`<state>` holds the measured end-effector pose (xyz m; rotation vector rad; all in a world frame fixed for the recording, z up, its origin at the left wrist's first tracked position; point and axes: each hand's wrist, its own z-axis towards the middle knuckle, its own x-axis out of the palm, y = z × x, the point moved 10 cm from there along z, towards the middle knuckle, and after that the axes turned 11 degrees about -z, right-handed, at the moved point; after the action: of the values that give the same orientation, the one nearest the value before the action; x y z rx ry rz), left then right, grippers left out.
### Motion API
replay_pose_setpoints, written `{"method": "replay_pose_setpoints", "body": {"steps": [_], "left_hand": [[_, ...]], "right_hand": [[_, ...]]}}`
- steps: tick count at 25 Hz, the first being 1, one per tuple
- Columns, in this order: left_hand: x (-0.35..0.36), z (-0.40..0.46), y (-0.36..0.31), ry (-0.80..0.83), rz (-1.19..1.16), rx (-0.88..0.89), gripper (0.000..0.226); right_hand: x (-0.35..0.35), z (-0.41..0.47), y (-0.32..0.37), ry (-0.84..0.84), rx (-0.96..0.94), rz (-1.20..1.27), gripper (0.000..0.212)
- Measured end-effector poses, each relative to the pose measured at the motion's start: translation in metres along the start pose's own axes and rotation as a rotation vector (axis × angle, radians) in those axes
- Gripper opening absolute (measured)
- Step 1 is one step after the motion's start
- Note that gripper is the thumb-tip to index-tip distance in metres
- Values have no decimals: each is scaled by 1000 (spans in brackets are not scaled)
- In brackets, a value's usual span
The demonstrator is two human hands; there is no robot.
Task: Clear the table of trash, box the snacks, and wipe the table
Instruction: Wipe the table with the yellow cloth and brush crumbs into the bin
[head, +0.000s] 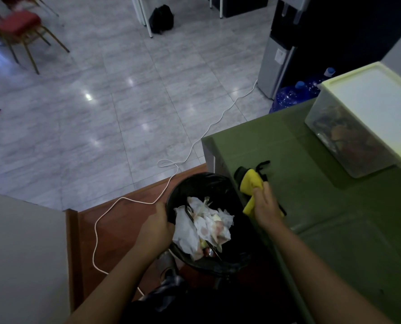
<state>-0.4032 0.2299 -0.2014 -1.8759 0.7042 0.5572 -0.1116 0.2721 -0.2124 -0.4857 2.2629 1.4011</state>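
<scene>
Beside the green table (335,230), left hand (157,226) grips the bin (194,183), right hand (265,206) the yellow cloth (251,181).

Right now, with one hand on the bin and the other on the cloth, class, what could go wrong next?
1. The black-lined round trash bin is held at its rim by the left hand alone; the crumpled white paper trash piled inside could spill if it tips.
2. The right hand grips the yellow cleaning cloth draped over a dark spray bottle near the green table's edge; pulling might knock the bottle off.
</scene>
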Motion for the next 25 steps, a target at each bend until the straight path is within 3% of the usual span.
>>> {"method": "replay_pose_setpoints", "body": {"steps": [6,9,12,15,17,19,22,25], "left_hand": [[0,3,1,5,20,8,29],[1,3,0,8,26,20,30],[1,3,2,7,29,29,30],[1,5,6,7,22,18,31],[2,5,5,10,22,17,32],[3,4,5,14,25,14,32],[2,4,4,7,38,14,32],[1,5,3,4,40,7,31]], "right_hand": [[41,-40,-9,168,96,113,49],[40,-40,-23,115,293,445,31],[29,-44,-26,195,463,828,47],[-40,-25,-11,49,313,920,44],[-104,-15,-4,-213,158,697,31],[-136,-10,16,-297,-31,335,38],[-113,6,15,-231,-229,-157,59],[-42,9,-35,-72,-281,-658,70]]}}
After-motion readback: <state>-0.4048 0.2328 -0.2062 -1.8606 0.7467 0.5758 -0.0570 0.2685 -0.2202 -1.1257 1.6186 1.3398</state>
